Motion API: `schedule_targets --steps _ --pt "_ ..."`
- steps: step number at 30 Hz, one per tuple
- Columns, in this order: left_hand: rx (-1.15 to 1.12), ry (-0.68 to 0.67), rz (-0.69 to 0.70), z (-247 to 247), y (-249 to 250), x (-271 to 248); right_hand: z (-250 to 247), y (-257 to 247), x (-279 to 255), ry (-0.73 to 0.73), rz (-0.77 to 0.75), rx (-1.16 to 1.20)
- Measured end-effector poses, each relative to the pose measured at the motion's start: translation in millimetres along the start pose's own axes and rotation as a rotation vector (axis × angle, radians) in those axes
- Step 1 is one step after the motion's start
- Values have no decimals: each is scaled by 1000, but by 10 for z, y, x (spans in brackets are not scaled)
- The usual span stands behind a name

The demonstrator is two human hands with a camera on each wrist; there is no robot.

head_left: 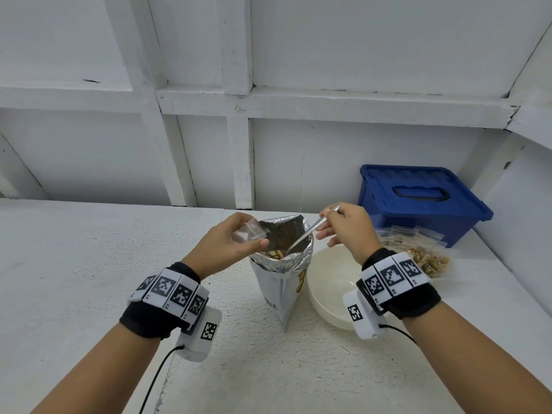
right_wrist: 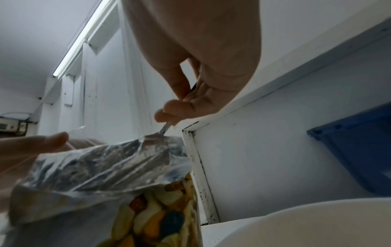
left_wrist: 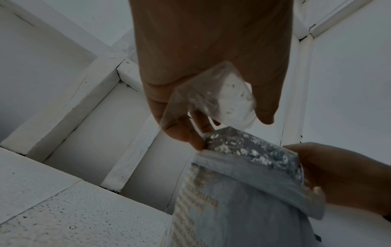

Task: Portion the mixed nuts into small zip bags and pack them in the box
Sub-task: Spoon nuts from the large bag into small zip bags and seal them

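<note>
A foil nut pouch (head_left: pixel 282 282) (left_wrist: pixel 232 192) (right_wrist: pixel 101 167) stands open on the white table (head_left: pixel 89 279), with mixed nuts (head_left: pixel 275 253) showing inside. My left hand (head_left: pixel 231 245) (left_wrist: pixel 190 83) holds a small clear zip bag (head_left: pixel 248 231) (left_wrist: pixel 213 98) just over the pouch's left rim. My right hand (head_left: pixel 348 227) (right_wrist: pixel 190 75) pinches a metal spoon (head_left: pixel 310 231) (right_wrist: pixel 165 129) by its handle, and the bowl end dips into the pouch. The blue lidded box (head_left: pixel 418 201) (right_wrist: pixel 359 150) sits at the back right, shut.
A cream bowl (head_left: pixel 328 282) (right_wrist: pixel 306 222) stands right of the pouch, under my right wrist. Several filled zip bags of nuts (head_left: pixel 424 255) lie in front of the blue box. A white panelled wall (head_left: pixel 268 85) backs the table.
</note>
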State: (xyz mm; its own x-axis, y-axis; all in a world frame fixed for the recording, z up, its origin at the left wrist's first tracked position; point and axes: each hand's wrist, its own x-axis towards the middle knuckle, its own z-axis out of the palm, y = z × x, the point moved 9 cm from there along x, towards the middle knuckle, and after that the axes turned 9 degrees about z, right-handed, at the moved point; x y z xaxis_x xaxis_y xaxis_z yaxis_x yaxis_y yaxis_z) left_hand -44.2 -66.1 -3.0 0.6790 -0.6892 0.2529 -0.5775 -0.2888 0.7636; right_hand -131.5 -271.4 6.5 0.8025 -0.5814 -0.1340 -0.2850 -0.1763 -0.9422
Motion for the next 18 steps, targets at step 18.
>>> schedule_targets --steps 18 --pt "357 -145 76 -19 245 138 -477 -69 15 150 13 315"
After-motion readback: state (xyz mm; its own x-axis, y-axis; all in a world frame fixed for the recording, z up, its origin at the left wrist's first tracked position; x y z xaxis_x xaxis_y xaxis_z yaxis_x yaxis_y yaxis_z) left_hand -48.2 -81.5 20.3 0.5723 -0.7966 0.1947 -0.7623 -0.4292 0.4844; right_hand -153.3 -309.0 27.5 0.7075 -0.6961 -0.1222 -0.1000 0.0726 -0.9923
